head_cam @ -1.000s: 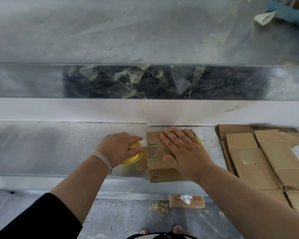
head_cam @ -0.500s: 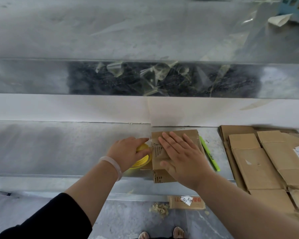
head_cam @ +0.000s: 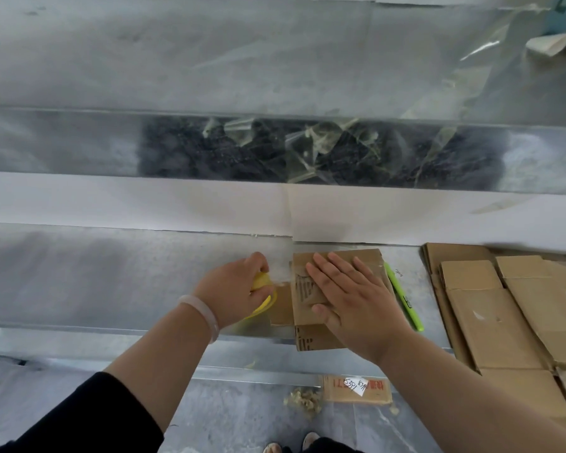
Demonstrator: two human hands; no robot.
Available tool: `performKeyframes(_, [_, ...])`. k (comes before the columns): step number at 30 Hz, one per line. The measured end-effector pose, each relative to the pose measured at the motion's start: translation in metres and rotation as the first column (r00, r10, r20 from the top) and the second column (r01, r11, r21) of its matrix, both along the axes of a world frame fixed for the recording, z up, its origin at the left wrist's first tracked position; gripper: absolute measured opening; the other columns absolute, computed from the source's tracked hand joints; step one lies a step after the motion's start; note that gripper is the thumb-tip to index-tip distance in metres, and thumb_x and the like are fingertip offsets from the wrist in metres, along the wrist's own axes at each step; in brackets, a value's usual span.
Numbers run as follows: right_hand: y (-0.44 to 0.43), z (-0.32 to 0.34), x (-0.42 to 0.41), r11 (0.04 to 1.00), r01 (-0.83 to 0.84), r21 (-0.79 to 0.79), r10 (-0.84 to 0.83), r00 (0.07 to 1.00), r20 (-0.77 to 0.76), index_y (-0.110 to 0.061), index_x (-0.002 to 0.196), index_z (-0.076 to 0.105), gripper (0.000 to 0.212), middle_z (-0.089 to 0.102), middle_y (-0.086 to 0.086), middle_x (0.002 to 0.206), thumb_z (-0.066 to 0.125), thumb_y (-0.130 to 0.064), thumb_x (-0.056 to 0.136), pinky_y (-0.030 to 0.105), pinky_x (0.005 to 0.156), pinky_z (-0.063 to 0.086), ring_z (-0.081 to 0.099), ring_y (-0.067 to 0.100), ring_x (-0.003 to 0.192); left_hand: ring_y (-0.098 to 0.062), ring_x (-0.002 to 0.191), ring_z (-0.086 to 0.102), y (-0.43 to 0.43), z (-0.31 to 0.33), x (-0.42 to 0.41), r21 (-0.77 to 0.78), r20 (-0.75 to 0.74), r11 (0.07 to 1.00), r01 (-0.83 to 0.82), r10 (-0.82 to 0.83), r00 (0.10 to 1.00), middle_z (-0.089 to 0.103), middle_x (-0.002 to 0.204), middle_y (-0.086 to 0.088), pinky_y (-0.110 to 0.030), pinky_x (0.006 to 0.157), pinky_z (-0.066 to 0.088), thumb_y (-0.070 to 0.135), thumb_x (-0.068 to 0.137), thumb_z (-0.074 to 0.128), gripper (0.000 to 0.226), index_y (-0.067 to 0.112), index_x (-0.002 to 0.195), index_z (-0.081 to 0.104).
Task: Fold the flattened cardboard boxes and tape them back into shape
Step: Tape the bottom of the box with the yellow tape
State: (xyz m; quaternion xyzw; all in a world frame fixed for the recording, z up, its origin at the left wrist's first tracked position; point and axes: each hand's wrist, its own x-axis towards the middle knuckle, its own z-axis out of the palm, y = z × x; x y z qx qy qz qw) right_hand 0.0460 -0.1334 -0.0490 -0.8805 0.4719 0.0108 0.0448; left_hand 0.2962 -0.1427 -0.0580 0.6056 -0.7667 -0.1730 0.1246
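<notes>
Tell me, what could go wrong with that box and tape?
The small box hangs over the table edge; if the right hand lifts, it might tip off. The left hand grips the yellow tape roll right beside it, so tape could go on crooked.

The left grip (head_cam: pixel 232 289) hides most of the yellow tape roll (head_cam: pixel 261 282); the flattened boxes (head_cam: pixel 490 322) run off the right edge.

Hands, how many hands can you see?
2. The left hand grips the yellow tape roll; the right hand lies flat on the small cardboard box beside it.
</notes>
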Motion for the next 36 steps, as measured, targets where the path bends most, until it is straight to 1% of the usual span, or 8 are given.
performKeyframes(4, [-0.003,-0.001,-0.002,1.000,-0.017,0.001,0.017,1.000,0.011,-0.028,0.156,0.007,0.067,-0.002,-0.012,0.160,0.007,-0.056,0.095,0.036,0.120,-0.009,-0.004,0.010,0.150,-0.025,0.089,0.061,0.003,-0.004,0.002,0.021,0.062,1.000,0.001,-0.002,0.998,0.064,0.107,0.001,-0.029,0.073,0.043,0.043,0.090,0.058,0.034,0.020,0.115,0.053])
performKeyframes(8, [-0.003,-0.002,-0.003,1.000,-0.025,-0.013,0.026,0.999,0.027,-0.027,0.156,0.012,0.068,0.004,-0.010,0.161,0.008,-0.055,0.095,0.037,0.119,-0.010,0.002,0.012,0.150,-0.011,0.095,0.055,0.012,-0.001,0.000,-0.008,-0.157,0.997,-0.080,0.078,0.984,0.056,0.113,0.008,-0.018,0.080,0.040,0.039,0.082,0.071,0.048,0.026,0.124,0.052])
performKeyframes(20, [-0.007,-0.011,-0.007,0.997,-0.053,-0.064,0.057,0.997,0.058,-0.025,0.153,0.028,0.064,0.024,-0.007,0.160,0.020,-0.053,0.096,0.042,0.121,0.007,0.020,0.014,0.149,-0.002,0.089,0.059,0.021,-0.011,-0.023,-0.037,-0.269,0.946,-0.323,0.302,0.915,0.060,0.096,0.023,-0.018,0.083,0.045,0.037,0.077,0.077,0.022,0.030,0.098,0.076])
performKeyframes(25, [-0.013,-0.007,-0.015,0.990,-0.102,-0.102,0.115,0.985,0.130,-0.025,0.155,0.020,0.066,0.016,-0.007,0.162,0.015,-0.053,0.096,0.038,0.122,-0.001,0.007,0.010,0.150,-0.001,0.081,0.060,0.011,-0.012,-0.035,-0.049,-0.271,0.950,-0.308,0.284,0.919,0.058,0.085,0.028,-0.022,0.079,0.048,0.032,0.078,0.077,0.009,0.023,0.081,0.078])
performKeyframes(28, [-0.008,-0.009,-0.036,0.968,0.145,-0.205,-0.013,0.844,0.536,-0.016,0.143,0.049,0.052,0.048,0.002,0.146,0.032,-0.039,0.099,0.042,0.118,0.025,0.039,0.021,0.139,0.000,0.082,0.059,0.010,-0.016,-0.038,-0.048,-0.268,0.960,-0.277,0.255,0.929,0.056,0.086,0.031,-0.020,0.074,0.046,0.033,0.080,0.074,0.007,0.026,0.079,0.077])
performKeyframes(30, [-0.008,-0.016,-0.057,0.862,0.507,-0.001,-0.337,0.574,0.746,-0.020,0.136,0.053,0.043,0.051,0.001,0.138,0.034,-0.033,0.100,0.042,0.113,0.031,0.043,0.021,0.131,0.005,0.082,0.058,0.011,-0.018,-0.038,-0.052,-0.286,0.962,-0.268,0.242,0.927,0.057,0.086,0.031,-0.010,0.073,0.041,0.033,0.079,0.075,0.006,0.027,0.079,0.077])
performKeyframes(32, [-0.015,-0.029,-0.075,0.683,0.678,0.273,-0.667,0.426,0.611,-0.023,0.138,0.050,0.039,0.048,0.001,0.140,0.036,-0.027,0.101,0.043,0.113,0.032,0.040,0.023,0.132,0.011,0.084,0.056,0.012,-0.019,-0.036,-0.049,-0.295,0.966,-0.256,0.231,0.927,0.058,0.087,0.030,-0.001,0.071,0.037,0.033,0.079,0.075,0.006,0.027,0.081,0.077])
performKeyframes(36, [-0.014,-0.057,-0.087,0.676,0.704,0.217,-0.726,0.687,0.036,-0.024,0.132,0.050,0.044,0.052,0.001,0.127,0.056,-0.020,0.089,0.034,0.102,0.040,0.047,0.021,0.116,0.013,0.086,0.053,0.012,-0.018,-0.029,-0.023,-0.305,0.976,-0.214,0.197,0.932,0.058,0.089,0.028,0.003,0.075,0.032,0.033,0.080,0.075,0.007,0.027,0.084,0.078])
